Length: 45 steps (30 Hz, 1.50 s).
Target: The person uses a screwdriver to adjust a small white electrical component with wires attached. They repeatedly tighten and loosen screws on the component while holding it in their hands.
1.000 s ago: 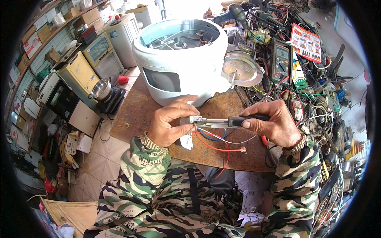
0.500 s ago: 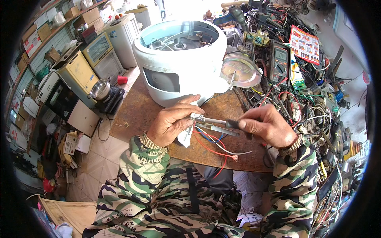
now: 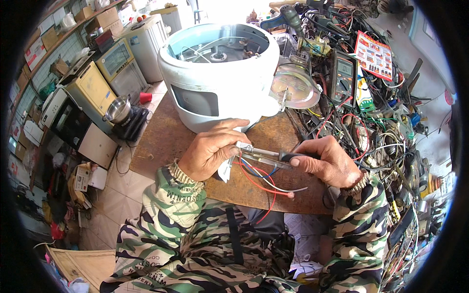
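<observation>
My left hand (image 3: 211,152) pinches a small metal part (image 3: 244,146) with red, white and blue wires (image 3: 261,184) hanging from it over the wooden table (image 3: 161,141). My right hand (image 3: 328,160) grips the dark handle of long-nose pliers (image 3: 268,157), whose jaws meet the part at my left fingertips. A small white piece hangs under my left hand. Just behind stands a white round appliance shell (image 3: 220,80), open on top with wiring inside.
A round metal plate (image 3: 292,88) lies right of the shell. A multimeter (image 3: 343,75) and a tangle of cables and tools cover the right side. Old appliances, a small pot (image 3: 118,108) and boxes stand on the tiled floor at left.
My right hand has slid slightly left along the pliers and the tool has tilted; both hands stay over the same spot with the wired part between them.
</observation>
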### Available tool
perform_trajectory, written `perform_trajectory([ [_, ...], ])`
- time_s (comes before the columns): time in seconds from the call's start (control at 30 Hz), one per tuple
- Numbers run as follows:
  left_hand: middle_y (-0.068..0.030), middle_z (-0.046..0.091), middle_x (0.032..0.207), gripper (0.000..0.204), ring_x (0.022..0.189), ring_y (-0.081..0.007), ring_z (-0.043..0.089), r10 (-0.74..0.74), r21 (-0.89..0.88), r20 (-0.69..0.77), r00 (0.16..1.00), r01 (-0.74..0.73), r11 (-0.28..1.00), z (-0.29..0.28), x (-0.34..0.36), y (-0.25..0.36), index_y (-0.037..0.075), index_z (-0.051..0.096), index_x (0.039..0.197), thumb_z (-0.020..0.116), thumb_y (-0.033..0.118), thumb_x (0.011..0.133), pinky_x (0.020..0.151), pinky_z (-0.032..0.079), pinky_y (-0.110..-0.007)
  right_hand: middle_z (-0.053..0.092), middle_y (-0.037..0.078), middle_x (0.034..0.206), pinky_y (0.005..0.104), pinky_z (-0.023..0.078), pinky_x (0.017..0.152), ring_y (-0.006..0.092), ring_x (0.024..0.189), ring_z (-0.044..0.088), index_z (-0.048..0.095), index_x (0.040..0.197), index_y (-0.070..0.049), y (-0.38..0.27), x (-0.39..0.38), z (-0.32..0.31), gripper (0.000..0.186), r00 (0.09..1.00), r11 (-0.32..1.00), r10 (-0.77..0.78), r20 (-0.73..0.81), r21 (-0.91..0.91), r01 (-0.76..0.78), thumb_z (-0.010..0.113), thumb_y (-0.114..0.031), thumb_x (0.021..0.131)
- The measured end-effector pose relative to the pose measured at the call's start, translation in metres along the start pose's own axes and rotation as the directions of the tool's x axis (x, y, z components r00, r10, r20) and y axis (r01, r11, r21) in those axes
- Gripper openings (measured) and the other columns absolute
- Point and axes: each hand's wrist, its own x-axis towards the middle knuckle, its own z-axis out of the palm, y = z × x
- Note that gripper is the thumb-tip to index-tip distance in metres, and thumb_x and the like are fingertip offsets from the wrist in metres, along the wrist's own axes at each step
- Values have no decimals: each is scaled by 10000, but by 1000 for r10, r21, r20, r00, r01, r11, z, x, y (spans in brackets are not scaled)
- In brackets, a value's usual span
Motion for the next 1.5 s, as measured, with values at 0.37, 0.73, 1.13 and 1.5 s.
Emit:
perform_trajectory([
  [0.37, -219, 657, 1208, 313, 1118, -299, 630, -76, -35, -26, 997, 75, 997, -1, 4, -3, -47, 673, 1075, 559, 237, 1008, 912, 499, -372, 537, 52, 702, 382, 427, 479, 221, 558, 565, 625, 879, -28, 16, 3, 13, 204, 698, 342, -716, 20, -861, 376, 703, -161, 746],
  [0.73, -218, 643, 1244, 299, 1213, -312, 587, -109, -69, -84, 991, 103, 992, -1, -6, -9, -42, 657, 1127, 538, 211, 1023, 1006, 455, -391, 611, 5, 731, 222, 416, 575, 73, 642, 555, 668, 984, 3, 1, 3, 31, 318, 851, 892, 5, -524, 387, 234, 688, -312, 946],
  [1.13, -221, 639, 1256, 288, 1217, -302, 586, -109, -94, -119, 987, 98, 991, 4, -7, -10, -55, 650, 1121, 539, 192, 1023, 1011, 456, -388, 644, 48, 915, 211, 470, 629, 80, 790, 585, 522, 1333, -6, -4, -1, 22, 594, 903, 929, -18, -430, 326, 174, 806, -149, 832],
  [1.5, -233, 632, 1264, 295, 1223, -312, 582, -121, -68, -121, 985, 114, 991, -1, -8, -4, -68, 649, 1109, 547, 193, 1018, 1026, 444, -400, 619, 9, 842, 222, 406, 489, 65, 580, 542, 617, 1104, 5, 3, 3, 5, 337, 964, 917, 222, -149, 367, -155, 752, -228, 902],
])
